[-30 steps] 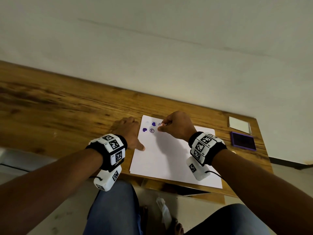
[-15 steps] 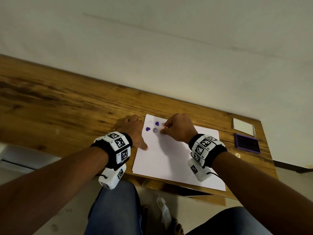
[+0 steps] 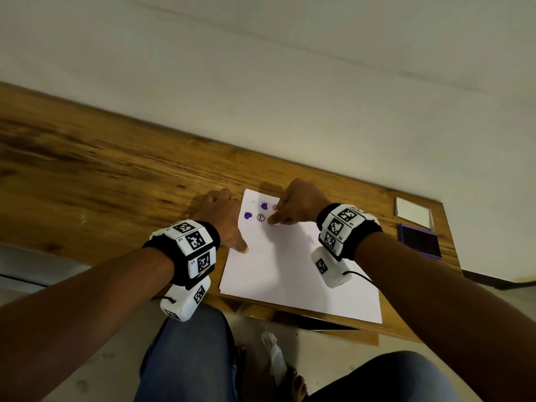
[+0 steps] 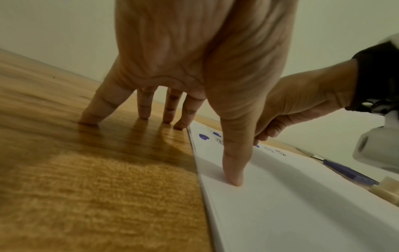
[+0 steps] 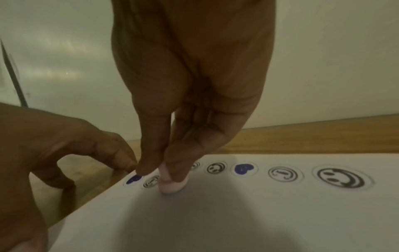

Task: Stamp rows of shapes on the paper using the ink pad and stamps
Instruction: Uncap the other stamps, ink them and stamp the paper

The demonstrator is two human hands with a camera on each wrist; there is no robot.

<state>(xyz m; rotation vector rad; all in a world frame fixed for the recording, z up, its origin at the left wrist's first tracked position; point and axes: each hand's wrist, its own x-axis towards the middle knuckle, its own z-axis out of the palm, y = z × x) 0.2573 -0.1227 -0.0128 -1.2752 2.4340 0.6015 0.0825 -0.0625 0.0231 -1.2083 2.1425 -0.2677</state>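
The right hand point(image 3: 295, 206) has shifted from the upper row of prints down to the second row; its stamp point(image 5: 171, 185) now stands on the paper point(image 3: 290, 274) just beside the smiley print point(image 3: 260, 217).

A plain room, probably domestic or a simple study space; its exact kind cannot be told. A wooden desk point(image 3: 116, 181) is set against a bare, pale wall point(image 3: 290, 82). A bare concrete-like floor point(image 3: 87, 372) is seen below the desk's near edge. Paper point(image 3: 290, 271) and an ink pad point(image 3: 419, 244) are laid near the desk's right end.
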